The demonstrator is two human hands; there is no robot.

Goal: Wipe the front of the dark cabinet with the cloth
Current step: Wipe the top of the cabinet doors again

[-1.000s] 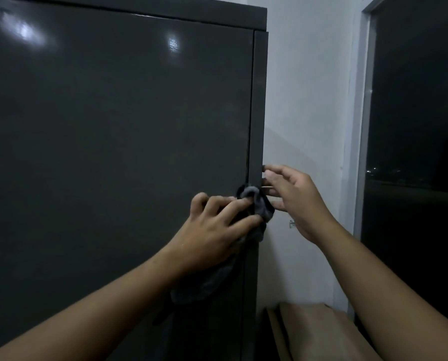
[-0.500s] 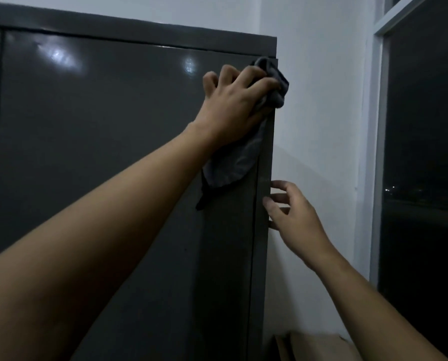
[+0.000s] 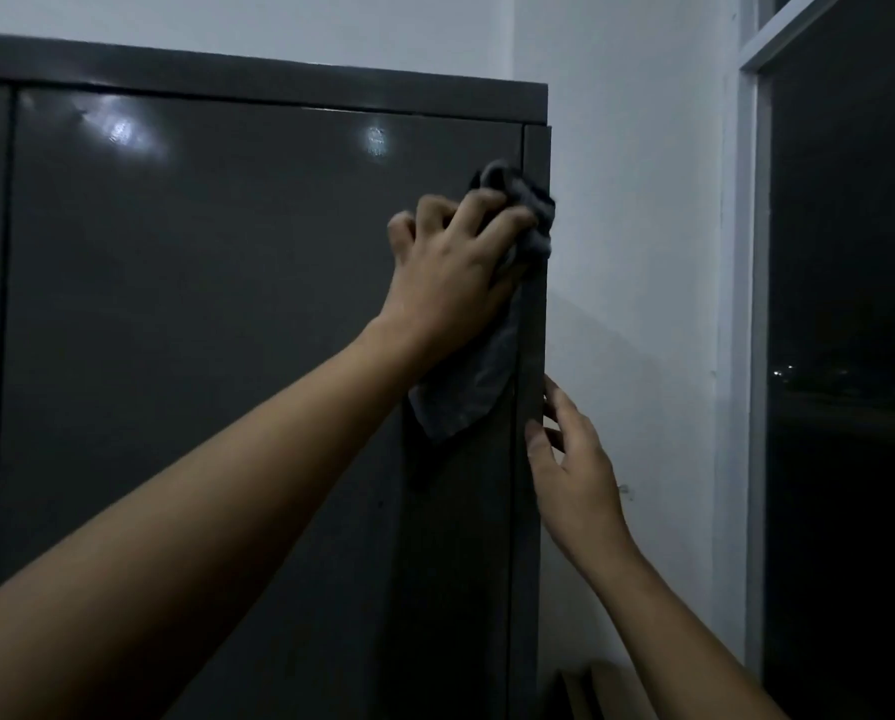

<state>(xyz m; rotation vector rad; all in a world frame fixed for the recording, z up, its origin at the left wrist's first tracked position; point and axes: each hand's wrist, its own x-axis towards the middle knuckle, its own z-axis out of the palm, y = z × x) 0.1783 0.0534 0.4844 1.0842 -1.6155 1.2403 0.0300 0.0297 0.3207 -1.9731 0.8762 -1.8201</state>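
Observation:
The dark grey metal cabinet (image 3: 227,330) fills the left and middle of the head view, its glossy door showing two light reflections. My left hand (image 3: 450,267) presses a dark grey cloth (image 3: 466,397) against the door's upper right, close to the right edge strip; part of the cloth bunches above my fingers and part hangs below my wrist. My right hand (image 3: 575,475) rests lower down on the cabinet's right corner, fingers spread and touching the edge, holding nothing.
A white wall (image 3: 632,252) stands right of the cabinet. Further right is a white-framed window (image 3: 746,356) with dark glass. A brownish flat object (image 3: 585,693) leans low between cabinet and wall.
One second ago my left hand held the cloth at mid-height on the door edge. It swept up to the top corner and has now come a little down. My right hand stays on the edge.

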